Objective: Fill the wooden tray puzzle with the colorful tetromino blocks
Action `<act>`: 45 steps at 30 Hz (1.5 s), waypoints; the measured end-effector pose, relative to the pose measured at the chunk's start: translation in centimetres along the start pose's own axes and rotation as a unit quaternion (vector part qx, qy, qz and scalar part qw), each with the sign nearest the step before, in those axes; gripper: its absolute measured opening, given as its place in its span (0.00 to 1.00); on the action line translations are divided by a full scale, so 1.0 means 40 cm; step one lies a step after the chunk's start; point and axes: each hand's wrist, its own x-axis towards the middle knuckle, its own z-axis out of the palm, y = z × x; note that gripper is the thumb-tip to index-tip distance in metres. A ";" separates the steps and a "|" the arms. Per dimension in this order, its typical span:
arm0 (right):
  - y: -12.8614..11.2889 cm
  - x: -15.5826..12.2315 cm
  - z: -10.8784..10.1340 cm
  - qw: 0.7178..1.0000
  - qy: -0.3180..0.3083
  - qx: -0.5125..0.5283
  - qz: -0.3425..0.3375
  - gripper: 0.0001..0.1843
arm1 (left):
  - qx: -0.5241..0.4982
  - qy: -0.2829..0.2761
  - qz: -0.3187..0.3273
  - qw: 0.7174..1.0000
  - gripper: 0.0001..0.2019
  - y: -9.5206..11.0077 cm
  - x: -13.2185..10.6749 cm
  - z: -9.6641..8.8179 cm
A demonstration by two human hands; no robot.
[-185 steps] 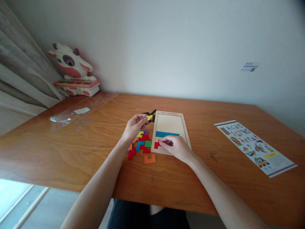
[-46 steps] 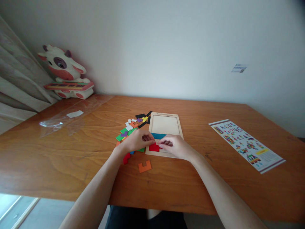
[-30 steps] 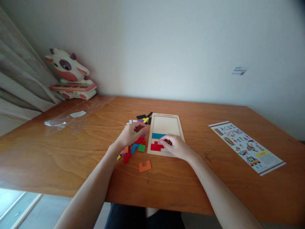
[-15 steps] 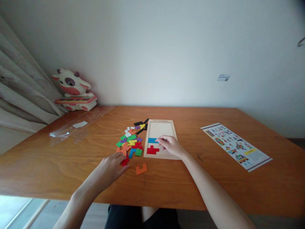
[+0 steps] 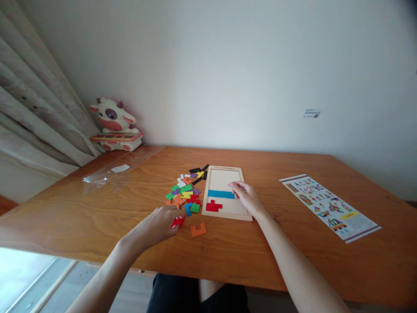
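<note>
Left hand (image 5: pixel 161 222) now pinches a red piece (image 5: pixel 177 222); curled right hand (image 5: pixel 249 198), can't tell what's held, is nearer the tray (image 5: pixel 224 215)'s right edge.

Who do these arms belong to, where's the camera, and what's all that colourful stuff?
There's no robot here, just a person using two bare hands. One camera, worn on the person's head, takes every picture, looking forward and down.

On the table is a wooden tray with a blue strip and a red cross inside. Left of it is a pile of colourful shapes. A printed sheet lies on the right, and a toy cow sits at the back left.

The left hand has a red piece in its grip. The right hand is over the tray; I can't see anything in it.
</note>
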 end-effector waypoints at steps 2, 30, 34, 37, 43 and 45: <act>-0.004 -0.003 0.002 1.000 -0.009 -0.001 0.001 0.26 | -0.009 -0.006 -0.003 1.000 0.11 0.001 0.008 -0.008; -0.011 -0.009 0.003 1.000 -0.022 -0.013 0.018 0.22 | -0.181 -0.061 -0.003 0.982 0.17 -0.089 0.034 0.002; -0.011 -0.009 0.004 0.999 -0.027 -0.022 0.018 0.22 | -0.189 -0.064 0.017 0.980 0.19 -0.111 0.020 -0.010; -0.010 -0.008 0.004 0.999 -0.031 -0.033 0.019 0.22 | -0.181 -0.079 0.013 0.980 0.16 -0.116 0.022 -0.017; -0.004 -0.009 0.002 0.999 -0.025 -0.045 0.016 0.21 | -0.189 -0.091 0.001 0.978 0.15 -0.115 0.039 -0.004; -0.001 -0.008 0.002 0.998 -0.026 -0.047 0.015 0.21 | -0.191 -0.092 -0.001 0.977 0.16 -0.116 0.041 0.000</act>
